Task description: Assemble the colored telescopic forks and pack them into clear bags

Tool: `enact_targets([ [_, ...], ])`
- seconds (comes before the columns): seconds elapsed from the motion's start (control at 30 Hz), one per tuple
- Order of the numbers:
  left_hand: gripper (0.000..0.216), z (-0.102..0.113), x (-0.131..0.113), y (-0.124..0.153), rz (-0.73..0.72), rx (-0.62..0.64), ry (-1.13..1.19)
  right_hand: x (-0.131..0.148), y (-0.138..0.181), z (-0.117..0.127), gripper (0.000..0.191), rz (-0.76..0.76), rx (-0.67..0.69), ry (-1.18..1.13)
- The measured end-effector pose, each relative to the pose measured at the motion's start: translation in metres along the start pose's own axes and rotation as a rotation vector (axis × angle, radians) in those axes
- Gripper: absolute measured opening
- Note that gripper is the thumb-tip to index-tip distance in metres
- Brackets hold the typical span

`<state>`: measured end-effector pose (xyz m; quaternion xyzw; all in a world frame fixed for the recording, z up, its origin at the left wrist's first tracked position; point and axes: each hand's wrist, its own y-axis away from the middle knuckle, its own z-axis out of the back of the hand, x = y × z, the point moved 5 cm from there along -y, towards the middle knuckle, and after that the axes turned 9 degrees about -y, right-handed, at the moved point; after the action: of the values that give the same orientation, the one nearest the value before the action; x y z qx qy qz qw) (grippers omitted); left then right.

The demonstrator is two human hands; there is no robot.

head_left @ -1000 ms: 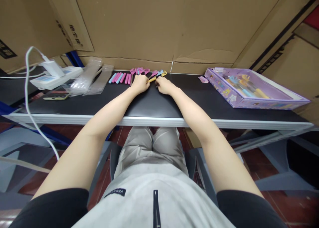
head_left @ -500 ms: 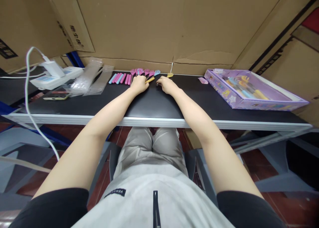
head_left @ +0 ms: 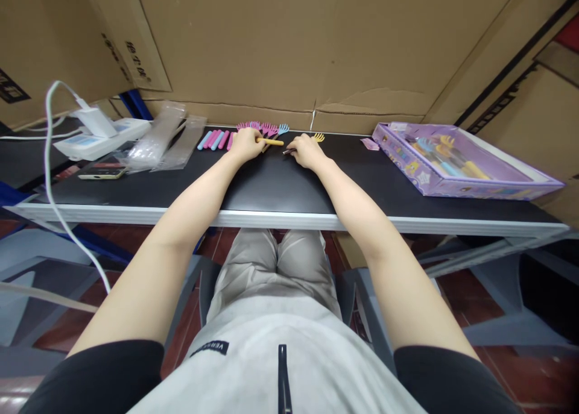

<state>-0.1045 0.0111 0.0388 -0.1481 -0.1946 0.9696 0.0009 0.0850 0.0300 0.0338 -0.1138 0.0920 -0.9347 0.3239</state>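
Observation:
My left hand [head_left: 245,145] is closed on a yellow handle [head_left: 274,141], a slim tube whose end points right toward my other hand. In my right hand [head_left: 308,150] is a back scratcher; its yellow claw [head_left: 319,137] shows past the far side of the hand, and its dark rod end [head_left: 287,152] sticks out to the left. The handle and rod end are apart. Behind my left hand lie several scratcher heads with pink claws [head_left: 269,128] and a blue claw [head_left: 283,128]. Pink and blue handles [head_left: 215,140] lie in a row to its left.
Clear plastic bags [head_left: 158,143], a phone [head_left: 103,172] and a white power strip [head_left: 106,140] with a charger are on the left. At right, a purple box [head_left: 429,185] holds more scratchers, beside a small pink packet [head_left: 370,144]. Cardboard [head_left: 289,46] walls the back of the black table [head_left: 280,191].
My left hand has shifted slightly left and up, and the yellow handle now lies nearly level. My right hand has moved a little, with the yellow claw further right.

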Motion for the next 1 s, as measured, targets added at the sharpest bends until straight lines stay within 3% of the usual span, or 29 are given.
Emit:
enact_targets([
  [0.17, 0.025, 0.008, 0.016, -0.001, 0.054, 0.048, 0.109, -0.006, 0.003, 0.003, 0.037, -0.068, -0.004, -0.020],
  [0.33, 0.023, 0.007, 0.027, -0.001, 0.112, 0.061, 0.242, -0.014, 0.005, 0.006, 0.044, -0.144, 0.010, -0.050],
  [0.57, 0.021, 0.004, 0.031, -0.003, 0.128, 0.060, 0.291, -0.046, 0.013, 0.013, 0.039, -0.298, 0.005, -0.067],
  [0.8, 0.004, 0.002, 0.034, -0.003, 0.143, 0.050, 0.302, -0.055, 0.008, 0.009, 0.031, -0.294, -0.032, -0.073],
  [1.0, 0.009, 0.003, 0.039, -0.004, 0.162, 0.041, 0.344, -0.059, 0.005, 0.007, 0.028, -0.276, -0.044, -0.130],
])
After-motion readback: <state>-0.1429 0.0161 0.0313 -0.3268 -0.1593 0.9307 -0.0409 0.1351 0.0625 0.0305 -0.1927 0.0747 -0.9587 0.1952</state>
